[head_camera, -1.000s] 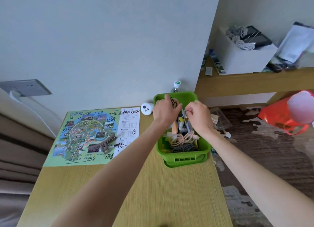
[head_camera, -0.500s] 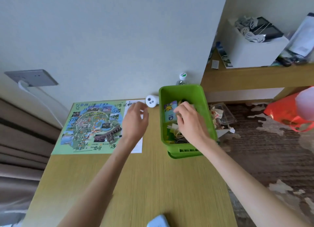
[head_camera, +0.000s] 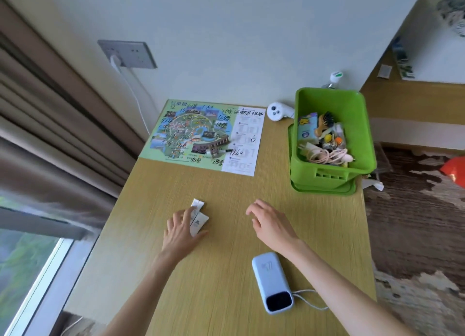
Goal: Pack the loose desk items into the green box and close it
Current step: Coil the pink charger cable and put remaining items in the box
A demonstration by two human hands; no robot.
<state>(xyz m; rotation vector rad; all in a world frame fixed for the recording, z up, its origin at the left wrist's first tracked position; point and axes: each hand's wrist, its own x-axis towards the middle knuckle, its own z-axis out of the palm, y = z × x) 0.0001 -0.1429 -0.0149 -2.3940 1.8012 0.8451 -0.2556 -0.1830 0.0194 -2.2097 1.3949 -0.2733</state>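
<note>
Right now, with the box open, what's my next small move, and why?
Probably curl the left hand around the white packet under its straight fingers and carry it to the green box, which stands open. The right hand hovers empty, free for the blue power bank near it.

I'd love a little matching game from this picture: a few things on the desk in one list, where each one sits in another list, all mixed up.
Things:
1. blue power bank
2. illustrated map
3. white paper slip
4. green box

Places:
A. at the right edge of the desk, full of small items
B. touched by the left hand
C. nearest the camera
D. flat at the back of the desk, by the wall

Pairs: 1-C, 2-D, 3-B, 4-A.
</note>
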